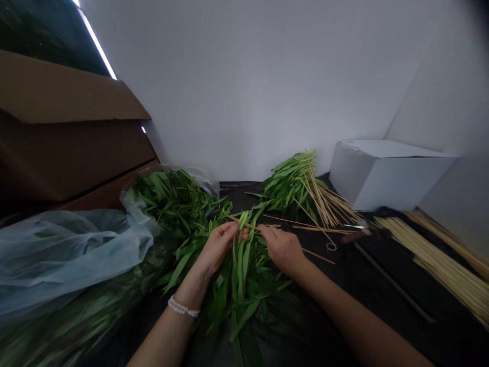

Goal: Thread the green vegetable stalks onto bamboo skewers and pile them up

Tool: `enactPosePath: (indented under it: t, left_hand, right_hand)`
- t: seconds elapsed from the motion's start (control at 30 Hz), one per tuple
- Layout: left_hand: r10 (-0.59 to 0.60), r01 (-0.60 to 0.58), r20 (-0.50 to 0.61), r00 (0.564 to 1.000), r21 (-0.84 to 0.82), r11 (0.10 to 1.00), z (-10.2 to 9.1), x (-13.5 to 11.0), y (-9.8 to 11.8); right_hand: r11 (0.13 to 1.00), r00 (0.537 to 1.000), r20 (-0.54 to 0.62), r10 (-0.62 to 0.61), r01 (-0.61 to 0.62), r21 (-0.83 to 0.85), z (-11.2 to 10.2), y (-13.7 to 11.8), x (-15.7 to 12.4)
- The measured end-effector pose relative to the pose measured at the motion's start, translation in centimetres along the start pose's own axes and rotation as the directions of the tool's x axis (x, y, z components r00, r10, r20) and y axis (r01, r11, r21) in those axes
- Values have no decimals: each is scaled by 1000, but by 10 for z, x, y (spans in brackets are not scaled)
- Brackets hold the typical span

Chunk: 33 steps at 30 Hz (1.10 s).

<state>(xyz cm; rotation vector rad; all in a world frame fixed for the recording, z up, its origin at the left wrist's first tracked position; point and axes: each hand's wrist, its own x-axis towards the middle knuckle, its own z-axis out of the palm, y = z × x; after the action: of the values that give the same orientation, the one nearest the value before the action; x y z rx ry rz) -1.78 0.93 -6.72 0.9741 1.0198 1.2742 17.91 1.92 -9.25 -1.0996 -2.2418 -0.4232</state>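
My left hand [221,240], with a white beaded bracelet at the wrist, pinches the pale stems of several long green leaves [240,265]. The leaves hang down over the pile beneath. A thin wooden stick [234,218] crosses the stem ends, its tip showing beyond my left fingers. My right hand [281,247] is closed on the stick's other part, just right of the leaves. Whether the stick pierces the stems or lies against them I cannot tell. Beyond my hands lies a heap of green leaves on sticks [292,183], the bare sticks [324,204] pointing right.
Loose leaves [171,199] spill from a clear plastic bag [76,260] at left, below a cardboard box [69,158]. A white box [393,176] stands back right. A brown-handled tool [355,236], a metal ring [331,246] and bundled sticks [439,255] lie at right.
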Motion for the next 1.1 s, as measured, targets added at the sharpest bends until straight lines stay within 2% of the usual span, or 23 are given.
enactPosePath:
  t: [0.1,0.17,0.2,0.27,0.33,0.4,0.43,0.5,0.6,0.8,0.97,1.1]
  left_hand:
    - [-12,11,26,1000,49,999,0,2,-3]
    - [53,-60,37,998,210,976,-1,2,-7]
    - [109,-122,58,992,326,937,-1,2,-9]
    - [204,-254,151,967,579,775,-3,2,-12]
    - [222,-340,260,940,775,533,-5,1,-14]
    - [190,-357,309,932,876,324,-8,-1,-14]
    - [178,-349,311,934,903,250,-10,-1,-13]
    - [177,-328,300,937,931,158,-13,-1,-12]
    - [188,-325,306,933,943,77,-18,0,-9]
    - [245,-299,281,928,953,37,-26,6,-8]
    - [225,-260,269,936,963,-70,-19,5,-15]
    - [265,-194,233,936,967,-165,-13,3,-25]
  right_hand:
    - [990,983,-111,144,-142,27,-4,13,3]
    - [966,949,-182,258,-253,53,-10,24,6]
    - [947,927,-196,320,-311,74,-14,30,8]
    - [902,882,-192,431,-413,130,-20,39,10]
    - [855,841,-177,512,-479,199,-25,46,12]
    - [818,811,-168,561,-512,262,-28,52,13]
    - [804,800,-167,577,-520,286,-28,54,13]
    - [786,786,-164,597,-531,317,-28,56,14]
    - [777,781,-148,607,-543,319,-27,57,14]
    - [776,785,-137,605,-542,322,-28,55,14]
    - [775,786,-129,605,-545,319,-28,55,14]
    - [787,795,-127,593,-539,300,-28,52,14]
